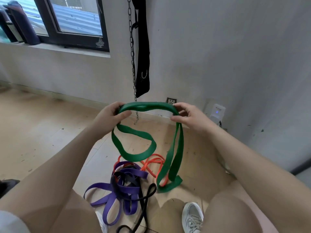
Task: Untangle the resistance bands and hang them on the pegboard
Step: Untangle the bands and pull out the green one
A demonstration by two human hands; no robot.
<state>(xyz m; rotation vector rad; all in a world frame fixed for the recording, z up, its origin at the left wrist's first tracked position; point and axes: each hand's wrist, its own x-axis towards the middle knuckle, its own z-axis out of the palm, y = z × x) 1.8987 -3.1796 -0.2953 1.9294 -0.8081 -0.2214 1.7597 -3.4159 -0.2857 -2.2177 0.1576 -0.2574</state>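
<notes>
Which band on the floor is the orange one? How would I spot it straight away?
Look at the pile of bands on the tan floor between the person's knees. The orange band lies at the far side of the pile, partly under the hanging green band. It is thinner than the wide purple band beside it, and the only bright orange one.

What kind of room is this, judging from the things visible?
Probably a home gym corner or small workout room: resistance bands lie tangled on the floor, a chain and black strap hang by the wall, and hands hold a green band.
</notes>
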